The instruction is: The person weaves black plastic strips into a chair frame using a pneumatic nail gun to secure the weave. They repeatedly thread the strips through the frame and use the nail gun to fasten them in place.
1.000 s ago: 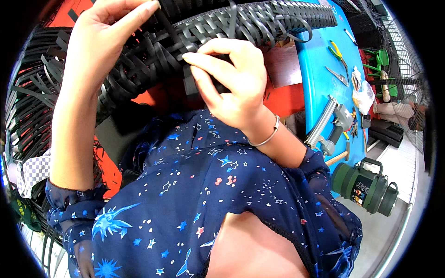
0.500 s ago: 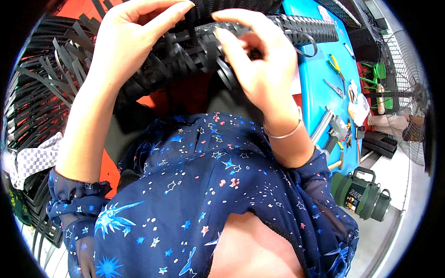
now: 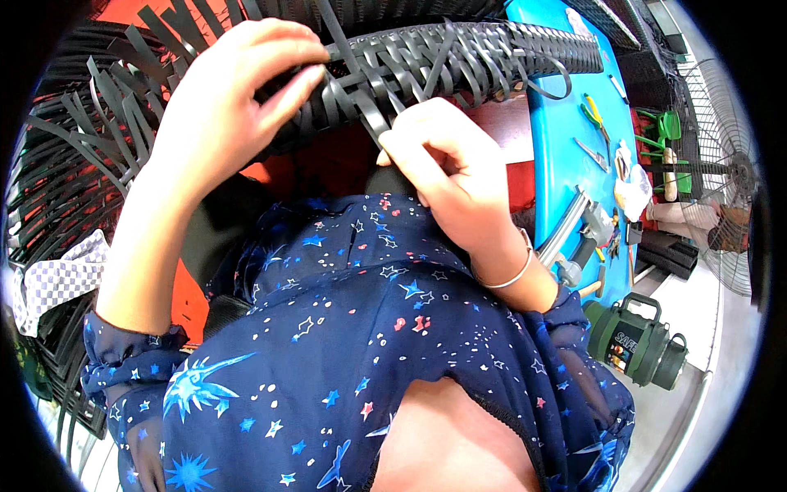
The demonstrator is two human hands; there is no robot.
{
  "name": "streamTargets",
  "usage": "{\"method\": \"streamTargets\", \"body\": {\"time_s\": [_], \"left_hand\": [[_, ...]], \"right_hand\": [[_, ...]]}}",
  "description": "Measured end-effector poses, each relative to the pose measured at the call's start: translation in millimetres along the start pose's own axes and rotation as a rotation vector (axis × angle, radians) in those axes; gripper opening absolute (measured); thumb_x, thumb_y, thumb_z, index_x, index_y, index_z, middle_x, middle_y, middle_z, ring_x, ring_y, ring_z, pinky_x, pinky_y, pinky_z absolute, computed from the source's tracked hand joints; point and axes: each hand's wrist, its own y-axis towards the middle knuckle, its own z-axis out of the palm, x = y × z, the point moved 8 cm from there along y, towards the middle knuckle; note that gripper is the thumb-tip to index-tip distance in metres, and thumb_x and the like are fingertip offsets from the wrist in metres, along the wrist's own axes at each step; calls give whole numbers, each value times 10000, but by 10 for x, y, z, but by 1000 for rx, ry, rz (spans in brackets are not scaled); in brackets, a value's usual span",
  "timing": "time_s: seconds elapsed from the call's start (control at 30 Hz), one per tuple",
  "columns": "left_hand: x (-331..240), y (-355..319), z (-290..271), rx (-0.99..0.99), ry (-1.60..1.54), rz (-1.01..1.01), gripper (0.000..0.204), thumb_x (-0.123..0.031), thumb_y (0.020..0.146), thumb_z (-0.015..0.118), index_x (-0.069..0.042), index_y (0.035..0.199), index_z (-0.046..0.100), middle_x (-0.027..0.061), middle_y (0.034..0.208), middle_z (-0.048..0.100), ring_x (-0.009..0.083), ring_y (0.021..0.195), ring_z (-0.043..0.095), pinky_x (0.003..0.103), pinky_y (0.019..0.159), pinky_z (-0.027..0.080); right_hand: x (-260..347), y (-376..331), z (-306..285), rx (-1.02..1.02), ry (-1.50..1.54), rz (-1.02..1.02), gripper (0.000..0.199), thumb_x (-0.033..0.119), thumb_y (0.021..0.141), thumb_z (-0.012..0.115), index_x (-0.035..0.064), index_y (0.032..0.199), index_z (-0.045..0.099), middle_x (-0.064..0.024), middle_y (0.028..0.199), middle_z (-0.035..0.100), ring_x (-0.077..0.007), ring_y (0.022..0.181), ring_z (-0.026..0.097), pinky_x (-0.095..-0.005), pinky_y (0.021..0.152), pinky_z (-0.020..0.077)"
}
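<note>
A bright blue desk (image 3: 557, 156) ran along the right side, with pliers (image 3: 593, 113), a metal bar (image 3: 566, 225) and a hammer (image 3: 592, 287) lying on its top. Beyond its far edge stood a large pedestal fan (image 3: 721, 189) with a wire guard, beside a green plastic stool (image 3: 662, 127). On the pale floor (image 3: 697, 303) just off the desk's near end sat a dark green jug (image 3: 635, 340) with a carrying handle. At the left edge a checked cloth (image 3: 53, 279) hung over dark strips, and even daylight fell across everything

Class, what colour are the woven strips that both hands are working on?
Black, seen in the head view: woven strips.
</note>
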Motion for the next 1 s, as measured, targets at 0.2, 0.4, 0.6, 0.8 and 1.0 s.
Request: {"method": "streamTargets", "body": {"time_s": [0.2,0.4,0.6,0.8,1.0], "left_hand": [[-90,0,45,25,36,25,206,-117,938,710,-57,1133,732,109,1184,668,298,1128,653,388,979,524],[-47,23,84,38,15,8,161,-120,947,701,-14,1065,725,114,1183,656,298,1124,649,379,976,520],[-92,62,57,67,13,-21,168,-130,949,704,-4,1060,718,113,1220,646,296,1143,650,375,985,518],[-83,23,48,71,-47,-24,174,-127,945,705,-11,1075,705,109,1242,643,296,1168,646,379,1002,514],[-64,11,50,69,-74,-7,144,-100,941,686,-6,1050,690,105,1241,648,294,1169,648,381,1000,517]], "right_hand": [[-234,-40,21,-48,43,299,74,77,939,739,16,898,744,-13,802,641,-55,629,472,-238,546,365],[-178,56,27,-25,-261,-10,121,121,921,757,4,946,743,-89,793,661,-133,590,524,-286,567,436],[-247,87,6,-18,-212,87,149,143,924,758,10,990,760,-91,824,712,-139,611,576,-290,589,466],[-134,105,-120,-4,158,389,207,172,1009,668,-4,1069,758,-43,863,757,-43,539,557,-192,497,436],[-135,206,-43,93,-23,425,206,194,1008,664,15,1044,761,-15,796,718,-45,537,548,-208,508,444]]}}
